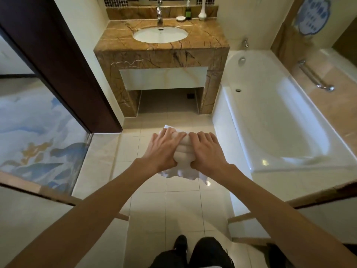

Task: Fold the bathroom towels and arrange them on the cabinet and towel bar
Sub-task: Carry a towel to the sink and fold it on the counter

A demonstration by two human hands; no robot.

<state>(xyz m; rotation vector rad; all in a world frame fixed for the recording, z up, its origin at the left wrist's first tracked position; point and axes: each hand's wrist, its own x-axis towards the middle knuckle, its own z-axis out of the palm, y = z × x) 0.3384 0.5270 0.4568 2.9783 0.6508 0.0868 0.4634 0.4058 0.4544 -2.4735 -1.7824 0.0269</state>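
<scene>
A stack of folded white towels [183,151] is held in the air above the tiled floor, in the middle of the view. My left hand [164,147] grips its left side, fingers over the top and thumb underneath. My right hand [206,149] grips the right side the same way. A loose ragged towel edge [179,174] hangs below the hands. The brown marble cabinet [162,55] with a white sink [160,34] stands straight ahead, beyond the towels. A chrome bar [314,76] is fixed to the wall over the bathtub on the right.
A white bathtub [270,113] fills the right side. A dark door frame [58,64] and a painted glass panel [38,132] stand on the left. A faucet [160,12], soap dish [181,18], dark bottle [188,11] and white vase [202,10] sit at the cabinet's back edge.
</scene>
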